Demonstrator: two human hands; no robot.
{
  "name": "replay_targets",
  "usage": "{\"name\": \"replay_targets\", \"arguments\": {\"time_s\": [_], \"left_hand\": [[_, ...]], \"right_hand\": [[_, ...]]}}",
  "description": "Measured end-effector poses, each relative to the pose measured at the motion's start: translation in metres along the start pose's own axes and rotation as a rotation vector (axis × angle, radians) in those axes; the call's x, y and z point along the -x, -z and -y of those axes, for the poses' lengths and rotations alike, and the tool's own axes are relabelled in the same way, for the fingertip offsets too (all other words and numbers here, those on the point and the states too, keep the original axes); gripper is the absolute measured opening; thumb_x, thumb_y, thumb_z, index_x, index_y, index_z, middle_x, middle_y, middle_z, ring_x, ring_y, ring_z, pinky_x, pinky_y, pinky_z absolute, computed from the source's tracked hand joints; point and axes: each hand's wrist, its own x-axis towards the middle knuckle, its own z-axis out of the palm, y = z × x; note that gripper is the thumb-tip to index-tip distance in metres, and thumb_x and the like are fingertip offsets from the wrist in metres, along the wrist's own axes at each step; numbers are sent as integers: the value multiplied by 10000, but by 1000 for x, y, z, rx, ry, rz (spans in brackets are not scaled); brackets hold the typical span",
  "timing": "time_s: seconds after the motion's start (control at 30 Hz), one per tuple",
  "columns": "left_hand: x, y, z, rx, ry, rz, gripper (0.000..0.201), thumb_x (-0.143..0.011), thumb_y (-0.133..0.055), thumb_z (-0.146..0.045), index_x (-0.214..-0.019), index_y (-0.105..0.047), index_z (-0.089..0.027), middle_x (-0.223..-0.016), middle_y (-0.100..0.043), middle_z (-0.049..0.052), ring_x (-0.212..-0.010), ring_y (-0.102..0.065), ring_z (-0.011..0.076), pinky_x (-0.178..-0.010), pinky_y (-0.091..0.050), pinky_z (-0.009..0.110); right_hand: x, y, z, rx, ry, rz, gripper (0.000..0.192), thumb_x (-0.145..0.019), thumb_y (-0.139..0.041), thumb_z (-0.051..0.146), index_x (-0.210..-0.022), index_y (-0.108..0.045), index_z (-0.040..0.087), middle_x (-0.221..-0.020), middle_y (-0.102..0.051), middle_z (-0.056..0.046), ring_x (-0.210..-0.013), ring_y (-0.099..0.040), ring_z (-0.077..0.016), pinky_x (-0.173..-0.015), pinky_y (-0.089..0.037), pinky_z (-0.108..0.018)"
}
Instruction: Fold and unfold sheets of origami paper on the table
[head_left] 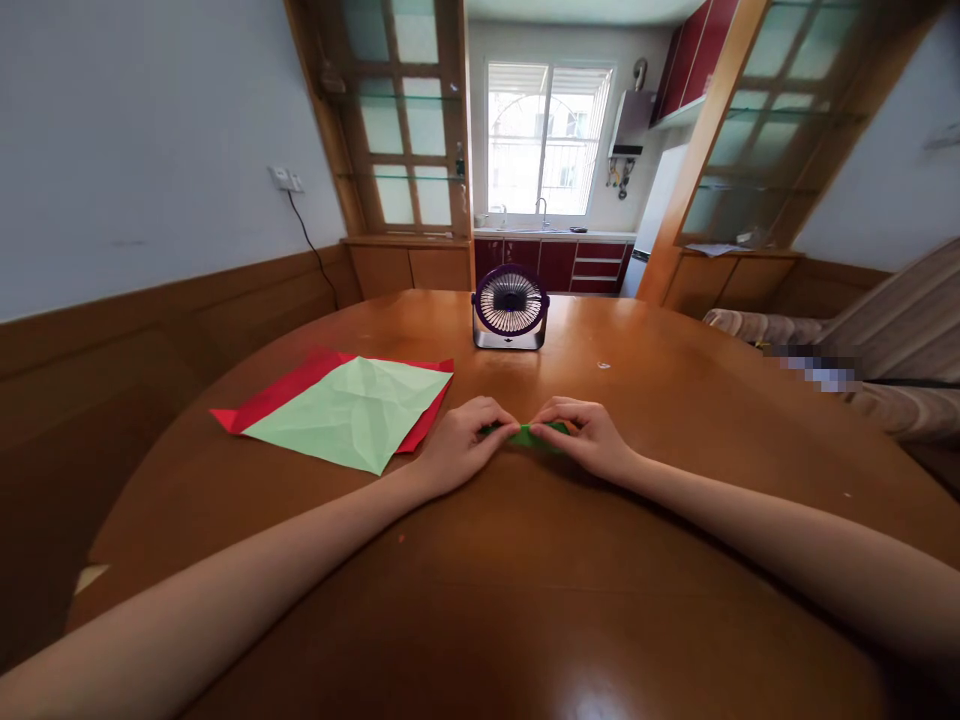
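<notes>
Between my two hands, near the middle of the table, is a small folded piece of green paper (525,436). My left hand (466,440) pinches its left part between thumb and fingers. On the other side, my right hand (583,434) is closed on the right part, thumb in front and fingers behind. The fingers cover much of the paper, so its full folded shape is hidden. Left of my left hand lies a creased light green sheet (349,410), on top of red paper (281,395) that sticks out around its edges.
A small dark purple fan (511,303) stands upright beyond my hands. Tiny white scraps (603,366) lie on the round brown wooden table (480,610). A striped chair (892,320) is at the right. A cord hangs from a wall socket (286,179) at the left.
</notes>
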Motion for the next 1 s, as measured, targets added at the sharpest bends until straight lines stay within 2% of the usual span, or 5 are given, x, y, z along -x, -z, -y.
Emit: {"name": "replay_targets", "arguments": {"time_s": [0.23,0.43,0.6,0.77,1.0], "left_hand": [[-1,1,0,2,141,-33,172,-894,-542,-257,-775,-626,-165,-802,-627,40,-779,-579,164,-604,-425,244],[-1,0,3,65,209,-64,202,-871,-600,-355,-813,-675,-176,-825,-679,38,-789,-612,172,-694,-473,284],[-1,-2,0,86,295,-122,240,-826,-639,-391,-735,-668,-170,-761,-683,34,-701,-602,163,-641,-462,275],[-2,-3,5,332,468,-128,320,-733,-720,-454,-658,-616,-161,-657,-648,7,-577,-549,125,-525,-407,232],[-2,-6,12,429,570,-154,399,-660,-774,-476,-581,-543,-161,-586,-574,-32,-513,-480,89,-493,-355,210]], "right_hand": [[0,3,-3,-37,-87,-28,199,-828,-673,354,-777,-724,169,-743,-678,-32,-705,-598,-141,-660,-450,-273],[1,5,-1,-92,-150,-60,230,-809,-677,383,-762,-718,162,-745,-686,-39,-699,-601,-145,-660,-464,-279],[1,5,-2,-103,-159,-64,240,-802,-681,391,-757,-721,159,-737,-686,-40,-689,-604,-145,-652,-471,-277],[1,4,-2,-129,-192,-71,245,-791,-687,396,-755,-721,156,-739,-687,-41,-680,-599,-143,-646,-464,-277],[0,3,0,-188,-256,-71,248,-745,-713,407,-731,-718,159,-727,-682,-34,-665,-583,-139,-633,-454,-273]]}}
